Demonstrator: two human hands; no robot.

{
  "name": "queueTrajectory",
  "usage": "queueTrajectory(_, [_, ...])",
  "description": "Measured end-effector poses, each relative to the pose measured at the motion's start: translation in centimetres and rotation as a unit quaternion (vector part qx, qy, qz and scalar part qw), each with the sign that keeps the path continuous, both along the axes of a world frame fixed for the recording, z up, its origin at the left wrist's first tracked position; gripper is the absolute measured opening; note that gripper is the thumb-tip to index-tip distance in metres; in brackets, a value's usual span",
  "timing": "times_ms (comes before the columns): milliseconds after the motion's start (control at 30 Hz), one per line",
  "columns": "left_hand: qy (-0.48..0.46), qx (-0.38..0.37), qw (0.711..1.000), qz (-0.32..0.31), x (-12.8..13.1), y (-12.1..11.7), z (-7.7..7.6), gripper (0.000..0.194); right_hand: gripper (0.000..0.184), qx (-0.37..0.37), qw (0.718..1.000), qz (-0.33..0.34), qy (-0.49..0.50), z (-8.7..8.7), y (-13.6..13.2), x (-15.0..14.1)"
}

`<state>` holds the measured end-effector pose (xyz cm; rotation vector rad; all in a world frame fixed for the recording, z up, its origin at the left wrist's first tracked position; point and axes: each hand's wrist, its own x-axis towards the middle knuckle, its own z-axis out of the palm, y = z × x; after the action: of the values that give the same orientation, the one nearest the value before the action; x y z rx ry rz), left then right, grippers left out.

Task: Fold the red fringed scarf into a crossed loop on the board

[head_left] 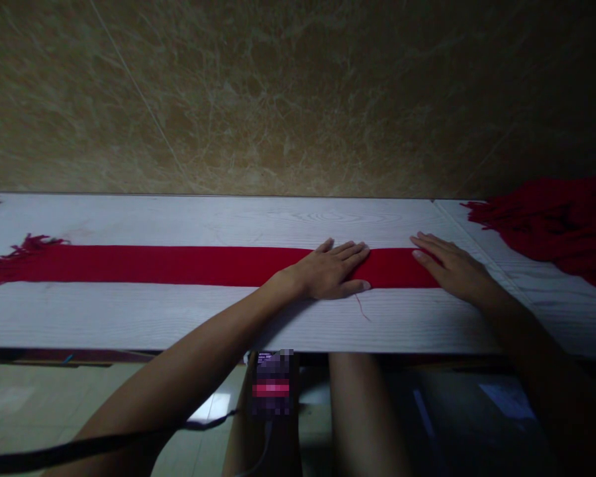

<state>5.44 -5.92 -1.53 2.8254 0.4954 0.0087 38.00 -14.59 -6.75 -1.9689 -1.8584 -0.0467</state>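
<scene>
A black strap (79,452) crosses the near left corner, with the person's bare legs (365,411) to its right and a lit, blurred device (271,384) at the left leg. Beyond is the white wood-grained surface (129,318), a loose red thread (361,308) lying on it near the left hand (332,270). That grip is spread flat, palm down, across a long red cloth strip (153,265) running left to right along the middle. The right hand (454,266) lies with fingers extended and thumb apart at the strip's right end; fringe (22,258) fans out at the left. Farther right sits a fringed red heap (561,225); a brown marbled wall (288,99) is farthest.
</scene>
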Motion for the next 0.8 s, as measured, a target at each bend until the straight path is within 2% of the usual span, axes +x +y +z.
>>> queueTrajectory(567, [-0.025,-0.017,1.0,0.003,-0.4,0.3,0.4,0.085,0.06,-0.004,1.0,-0.01,0.002,-0.3,0.1,0.1])
queueTrajectory(800, [-0.049,0.001,0.997,0.06,-0.6,0.3,1.0,0.078,0.058,0.007,1.0,-0.001,-0.012,-0.5,0.2,0.4])
